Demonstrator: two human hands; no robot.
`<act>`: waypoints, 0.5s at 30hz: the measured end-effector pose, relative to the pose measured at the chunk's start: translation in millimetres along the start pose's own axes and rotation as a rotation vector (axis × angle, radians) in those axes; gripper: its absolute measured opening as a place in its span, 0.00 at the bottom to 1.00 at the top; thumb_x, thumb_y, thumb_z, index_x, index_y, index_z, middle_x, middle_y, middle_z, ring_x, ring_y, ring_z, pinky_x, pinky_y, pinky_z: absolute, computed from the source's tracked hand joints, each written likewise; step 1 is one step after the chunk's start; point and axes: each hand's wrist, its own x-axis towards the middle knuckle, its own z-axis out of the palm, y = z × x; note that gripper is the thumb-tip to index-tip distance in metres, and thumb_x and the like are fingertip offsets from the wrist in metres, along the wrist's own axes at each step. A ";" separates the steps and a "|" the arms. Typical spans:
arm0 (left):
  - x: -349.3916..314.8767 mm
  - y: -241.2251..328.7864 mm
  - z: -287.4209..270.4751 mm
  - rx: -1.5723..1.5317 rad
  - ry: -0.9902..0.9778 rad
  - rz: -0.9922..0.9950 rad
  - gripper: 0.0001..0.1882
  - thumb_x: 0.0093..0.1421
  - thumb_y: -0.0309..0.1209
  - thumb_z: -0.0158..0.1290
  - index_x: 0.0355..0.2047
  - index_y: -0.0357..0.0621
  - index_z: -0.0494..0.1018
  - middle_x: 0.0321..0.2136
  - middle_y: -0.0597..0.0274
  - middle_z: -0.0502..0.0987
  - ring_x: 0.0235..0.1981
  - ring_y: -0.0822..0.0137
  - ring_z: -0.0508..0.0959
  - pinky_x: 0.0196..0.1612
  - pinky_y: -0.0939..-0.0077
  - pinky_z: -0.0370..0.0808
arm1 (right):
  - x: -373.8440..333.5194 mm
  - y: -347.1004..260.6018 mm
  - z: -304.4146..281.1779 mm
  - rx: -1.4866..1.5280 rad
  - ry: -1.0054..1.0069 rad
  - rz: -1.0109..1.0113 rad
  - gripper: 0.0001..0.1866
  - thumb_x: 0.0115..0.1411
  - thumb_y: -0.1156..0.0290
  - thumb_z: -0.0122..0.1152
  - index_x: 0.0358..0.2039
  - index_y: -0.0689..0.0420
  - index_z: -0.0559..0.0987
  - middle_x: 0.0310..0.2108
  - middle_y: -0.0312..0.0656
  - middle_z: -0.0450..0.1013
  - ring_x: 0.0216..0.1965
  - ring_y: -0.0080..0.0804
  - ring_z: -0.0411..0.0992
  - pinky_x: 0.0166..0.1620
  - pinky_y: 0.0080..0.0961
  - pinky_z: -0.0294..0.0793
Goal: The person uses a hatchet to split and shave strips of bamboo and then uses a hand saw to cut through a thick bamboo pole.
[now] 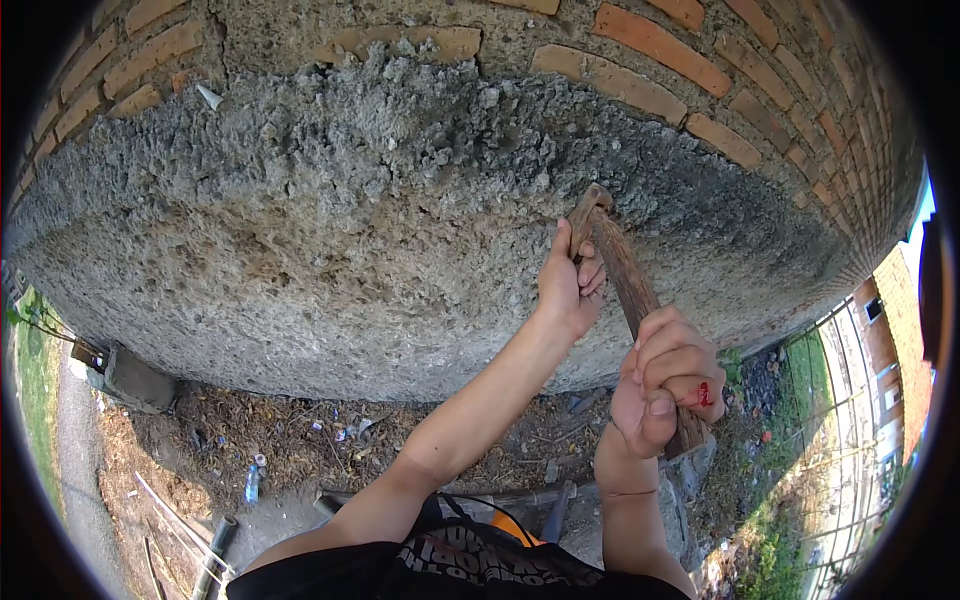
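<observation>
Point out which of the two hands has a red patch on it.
The right hand, wrapped around the long wooden handle: a bright red patch shows on it. The left hand, gripping the shorter brown piece, shows none.

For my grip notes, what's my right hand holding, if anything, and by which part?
Your right hand holds a brown wooden handle near its lower end.

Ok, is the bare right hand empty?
No, the bare right hand has its fingers wrapped around the long, weathered brown wooden handle.

Both bare forearms reach forward — left fingers curled, right fingers wrapped firmly, one marked red.
</observation>
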 end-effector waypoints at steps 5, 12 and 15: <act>1.7 10.8 -10.9 0.069 -0.021 0.077 0.18 0.75 0.50 0.42 0.40 0.51 0.70 0.21 0.75 0.69 0.12 0.81 0.58 0.15 0.82 0.52 | -8.6 7.5 7.6 0.070 0.068 0.043 0.21 0.58 0.58 0.66 0.17 0.57 0.69 0.16 0.34 0.65 0.20 0.31 0.64 0.27 0.28 0.63; 9.7 -8.0 -9.0 0.185 -0.073 0.144 0.18 0.76 0.50 0.40 0.40 0.51 0.68 0.19 0.75 0.66 0.11 0.80 0.56 0.15 0.81 0.52 | 20.5 17.5 -17.1 0.240 0.123 -0.031 0.20 0.59 0.63 0.64 0.19 0.54 0.64 0.16 0.32 0.62 0.20 0.26 0.61 0.29 0.31 0.60; 10.5 -5.3 -14.1 0.189 -0.130 0.136 0.17 0.76 0.50 0.40 0.41 0.52 0.67 0.19 0.76 0.65 0.11 0.80 0.56 0.16 0.81 0.51 | 12.6 21.8 -17.0 0.280 0.121 -0.057 0.21 0.59 0.63 0.64 0.17 0.53 0.63 0.16 0.33 0.62 0.20 0.26 0.62 0.28 0.31 0.59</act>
